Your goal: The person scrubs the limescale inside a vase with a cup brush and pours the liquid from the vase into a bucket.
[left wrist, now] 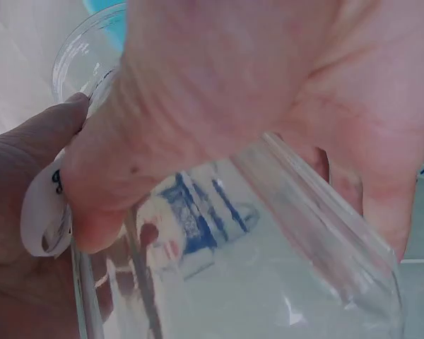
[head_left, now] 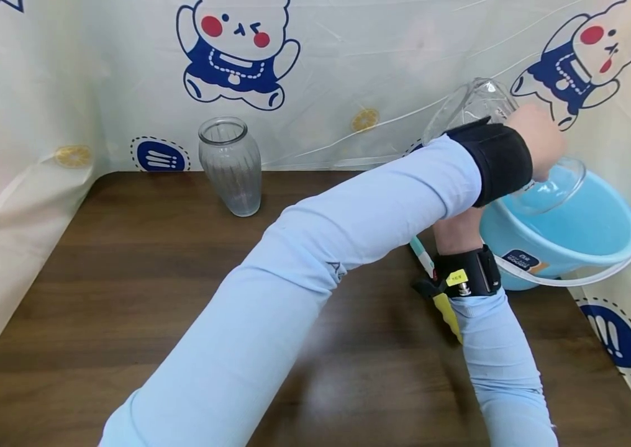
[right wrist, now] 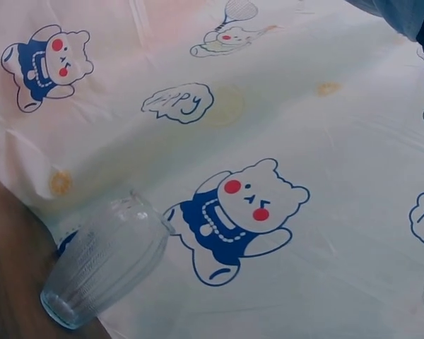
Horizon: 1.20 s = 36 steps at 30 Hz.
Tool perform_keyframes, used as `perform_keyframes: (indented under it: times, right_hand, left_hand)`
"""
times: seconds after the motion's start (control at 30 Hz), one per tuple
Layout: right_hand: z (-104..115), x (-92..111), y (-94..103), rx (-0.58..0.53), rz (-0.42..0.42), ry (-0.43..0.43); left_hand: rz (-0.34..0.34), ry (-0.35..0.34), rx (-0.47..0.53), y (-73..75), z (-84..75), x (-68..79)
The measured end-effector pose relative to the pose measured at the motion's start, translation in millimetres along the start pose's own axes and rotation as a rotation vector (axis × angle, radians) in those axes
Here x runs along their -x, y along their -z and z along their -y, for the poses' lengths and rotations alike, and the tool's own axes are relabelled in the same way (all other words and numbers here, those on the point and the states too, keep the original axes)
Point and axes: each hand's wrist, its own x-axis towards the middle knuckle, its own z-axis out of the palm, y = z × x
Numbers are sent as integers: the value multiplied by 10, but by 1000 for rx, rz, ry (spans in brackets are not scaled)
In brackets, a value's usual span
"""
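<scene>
A clear glass vase (head_left: 485,102) is tilted, its round mouth over the light blue bucket (head_left: 600,211). My left hand (head_left: 539,139) grips it from above; in the left wrist view that hand (left wrist: 219,85) wraps over the glass. My right hand (head_left: 458,230), mostly hidden behind the left forearm in the head view, holds the vase from the other side. The left wrist view shows this right hand (left wrist: 18,205) with its thumb along the glass near the neck. A small white printed tag (left wrist: 44,215) sticks out between the hands.
A second ribbed glass vase (head_left: 231,167) stands upright at the table's back edge. Under my right wrist lies a long thin thing with a yellow grip (head_left: 448,316) and a teal end. The bucket's white handle (head_left: 578,280) hangs forward. Printed sheeting (head_left: 338,68) hangs around the table.
</scene>
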Motion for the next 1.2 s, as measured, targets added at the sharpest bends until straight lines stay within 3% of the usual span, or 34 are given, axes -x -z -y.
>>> perform_keyframes:
  times: [0.03, 0.07, 0.1, 0.17, 0.23, 0.33, 0.43, 0.47, 0.5, 0.53, 0.57, 0.6, 0.63, 0.67, 0.7, 0.73, 0.77, 0.8, 0.9, 1.0, 1.07, 1.1, 1.13, 1.17, 1.2]
  right_hand:
    - [31, 63, -56, -124, -220, -147]
    - [72, 118, -111, -182, -380, -271]
    - [81, 139, -120, -166, -395, -294]
    - [107, 160, -184, -169, -540, -358]
    - [107, 179, -203, -135, -583, -365]
    - [130, 160, -260, -177, -675, -358]
    - [257, 68, -327, -148, -596, -329]
    - [405, -61, -408, 0, -440, -312]
    - [522, -187, -494, 42, -376, -266]
    - [647, -325, -570, 243, -226, -138]
    - [770, -452, -603, 504, 13, -27]
    - [749, -491, -554, 822, 117, 222]
    - [739, -533, -531, 1047, 141, 478]
    - [763, -620, -550, 1176, 121, 696]
    - [620, -561, -463, 1154, 53, 838]
    - [491, -494, -354, 1229, 7, 1032]
    - [335, -397, -244, 1231, -27, 1101]
    - [165, -296, -169, 1083, -89, 1088]
    - [-54, -159, -69, 1020, -147, 1158]
    - [-131, -65, -4, 929, -97, 1090]
    - [-124, 5, 12, 796, -49, 880]
    - [-96, 47, 4, 695, -39, 700]
    - [-58, 78, -26, 582, -81, 482]
    - [-17, 110, -55, 435, -144, 248]
    - [21, 120, -99, 267, -272, 29]
  left_hand:
    - [-3, -1, -7, -4, -8, -1]
    - [-4, -1, -12, -8, -13, -2]
    - [-4, -4, -21, -12, -17, -6]
    - [0, -10, -36, -14, -19, -8]
    - [2, -14, -39, -13, -20, -12]
    - [2, -14, -37, -7, -31, -21]
    - [-4, -27, -39, 0, -47, -32]
    - [-6, -33, -49, 3, -55, -37]
    - [-6, -41, -61, 4, -63, -43]
    - [-10, -49, -71, 6, -72, -50]
    - [-12, -55, -79, 8, -82, -57]
    - [-17, -60, -92, 8, -94, -64]
    - [-20, -61, -94, 8, -109, -69]
    - [-23, -63, -96, 7, -121, -72]
    - [-25, -63, -92, 4, -133, -73]
    - [-28, -62, -87, -1, -144, -74]
    - [-31, -59, -82, -9, -151, -72]
    - [-32, -57, -75, -16, -156, -70]
    - [-33, -46, -56, -38, -157, -63]
    - [-37, -45, -54, -41, -146, -43]
    - [-33, -47, -50, -31, -132, -27]
    - [-32, -48, -52, -25, -121, -19]
    - [-29, -47, -47, -18, -109, -10]
    - [-25, -43, -38, -11, -96, -4]
    - [-22, -40, -29, -5, -80, -1]
